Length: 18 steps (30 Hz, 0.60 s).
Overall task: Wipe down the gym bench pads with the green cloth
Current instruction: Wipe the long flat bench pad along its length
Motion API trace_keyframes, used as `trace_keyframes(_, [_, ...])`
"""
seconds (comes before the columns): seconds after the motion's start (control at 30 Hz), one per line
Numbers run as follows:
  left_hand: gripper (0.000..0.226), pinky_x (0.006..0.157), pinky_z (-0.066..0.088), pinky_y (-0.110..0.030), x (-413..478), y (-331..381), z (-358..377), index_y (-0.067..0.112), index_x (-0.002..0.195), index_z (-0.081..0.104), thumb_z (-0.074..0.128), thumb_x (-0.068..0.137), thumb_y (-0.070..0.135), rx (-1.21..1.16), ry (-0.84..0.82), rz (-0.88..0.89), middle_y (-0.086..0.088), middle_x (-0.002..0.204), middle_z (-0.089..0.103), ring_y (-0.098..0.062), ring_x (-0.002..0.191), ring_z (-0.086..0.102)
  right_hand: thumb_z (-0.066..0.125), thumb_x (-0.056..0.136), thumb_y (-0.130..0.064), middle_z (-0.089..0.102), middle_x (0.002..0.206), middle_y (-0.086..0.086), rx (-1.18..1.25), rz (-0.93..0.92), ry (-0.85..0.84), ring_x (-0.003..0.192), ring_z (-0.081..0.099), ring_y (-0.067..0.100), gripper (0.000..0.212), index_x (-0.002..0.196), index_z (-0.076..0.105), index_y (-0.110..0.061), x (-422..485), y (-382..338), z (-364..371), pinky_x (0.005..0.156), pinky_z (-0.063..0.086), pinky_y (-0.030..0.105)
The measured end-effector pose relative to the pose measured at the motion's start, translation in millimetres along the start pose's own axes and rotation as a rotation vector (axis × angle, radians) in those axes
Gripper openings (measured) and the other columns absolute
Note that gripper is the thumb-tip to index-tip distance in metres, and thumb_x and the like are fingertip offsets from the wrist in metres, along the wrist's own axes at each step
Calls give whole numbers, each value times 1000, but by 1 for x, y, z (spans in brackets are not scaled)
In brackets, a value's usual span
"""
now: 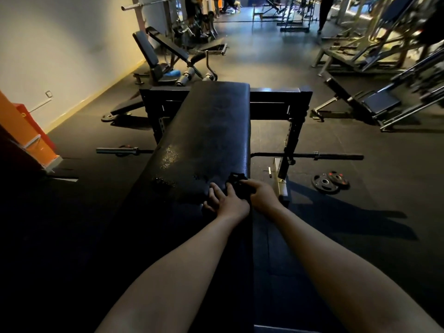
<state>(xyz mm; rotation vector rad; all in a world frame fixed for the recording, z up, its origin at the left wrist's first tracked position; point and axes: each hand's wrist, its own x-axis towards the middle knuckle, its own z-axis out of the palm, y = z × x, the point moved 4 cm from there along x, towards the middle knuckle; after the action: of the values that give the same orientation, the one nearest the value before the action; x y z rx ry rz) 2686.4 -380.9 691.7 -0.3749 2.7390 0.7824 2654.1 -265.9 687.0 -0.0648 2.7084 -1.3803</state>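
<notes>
A long black bench pad (211,131) runs away from me down the middle of the view, with wet-looking patches on its near left part. A dark bunched cloth (236,186) lies on the pad's near right edge; its colour is lost in the dim light. My right hand (260,194) grips the cloth from the right. My left hand (225,200) lies on the pad just left of the cloth, fingers spread and touching its edge. Everything of the pad nearer than my hands is in deep shadow.
A barbell (307,155) lies across the floor under the bench, with two weight plates (330,181) to the right. The black rack frame (278,97) crosses behind the pad's far end. Other benches stand at the left wall (153,58) and right (374,102).
</notes>
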Motion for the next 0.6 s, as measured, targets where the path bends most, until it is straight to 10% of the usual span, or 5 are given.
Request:
trace_keyframes(0.17, [77,118,-2,-61,8,-10,-29,31,153,20,55,90,56,206,-63,61,-16,162,-1,-39,149,-5,58,88,0,57,141,6,-141,-53,49,129,50,29,50,135,61,-17,9,3,14,115,36,41])
trace_keyframes(0.6, [110,114,-12,-63,36,-28,-26,46,156,-6,56,74,85,271,-156,59,-5,160,-35,-35,148,-26,46,92,6,52,145,5,55,173,254,135,43,27,56,141,55,-20,98,1,0,116,34,43])
